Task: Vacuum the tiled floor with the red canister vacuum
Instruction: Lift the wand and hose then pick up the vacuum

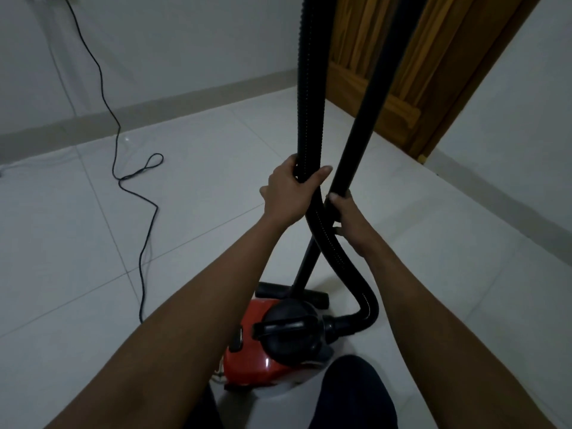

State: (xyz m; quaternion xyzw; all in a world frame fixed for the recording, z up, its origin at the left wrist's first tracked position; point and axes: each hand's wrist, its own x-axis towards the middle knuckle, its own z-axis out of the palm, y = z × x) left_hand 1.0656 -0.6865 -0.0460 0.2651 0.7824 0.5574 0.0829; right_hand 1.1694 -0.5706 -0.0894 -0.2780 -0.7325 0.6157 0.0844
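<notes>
The red canister vacuum (247, 357) with a black top handle stands on the white tiled floor (192, 168), just in front of my legs. Its ribbed black hose (308, 88) loops out of the canister's right side and rises out of the top of the view. My left hand (289, 188) is shut around the hose. The smooth black wand (380, 88) stands beside it, and my right hand (348, 221) grips the wand lower down. The black floor head (278, 291) rests on the tiles right behind the canister.
A black power cord (136, 184) runs from the wall at the upper left, loops on the floor and trails toward the canister. A wooden door (399, 66) stands at the upper right. Grey walls with a skirting board (154, 109) bound the floor.
</notes>
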